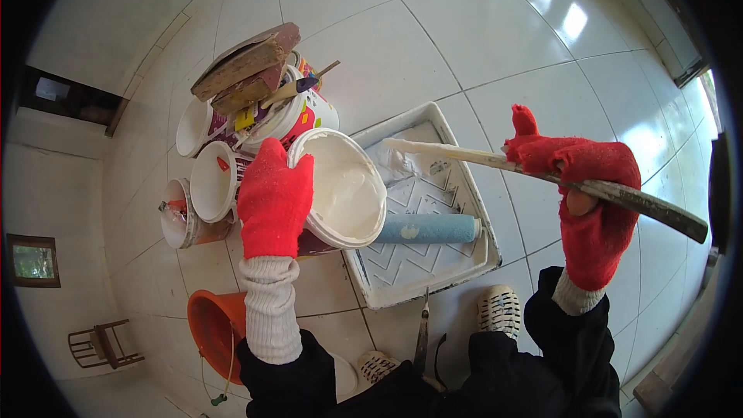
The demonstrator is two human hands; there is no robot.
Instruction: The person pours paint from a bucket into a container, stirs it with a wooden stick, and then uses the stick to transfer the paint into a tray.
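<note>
My left hand [275, 205], in a red glove, grips the rim of a paint bucket [348, 182]. The bucket is tilted toward the paint tray, and white paint coats its inside. My right hand [594, 197], also gloved in red, is closed around a wooden stick [476, 157]. The stick's far end is covered in white paint and is over the upper part of the white paint tray [487, 251]. White paint lies in the tray there. A blue paint roller [429, 228] rests across the tray's ridged bottom, right beside the bucket.
Several other buckets [210, 182] stand left of my left hand. Wooden blocks [244, 62] and a paintbrush [290, 90] lie on top of one. An orange pail [213, 325] is at the lower left. My feet [498, 311] are just below the tray on white tiles.
</note>
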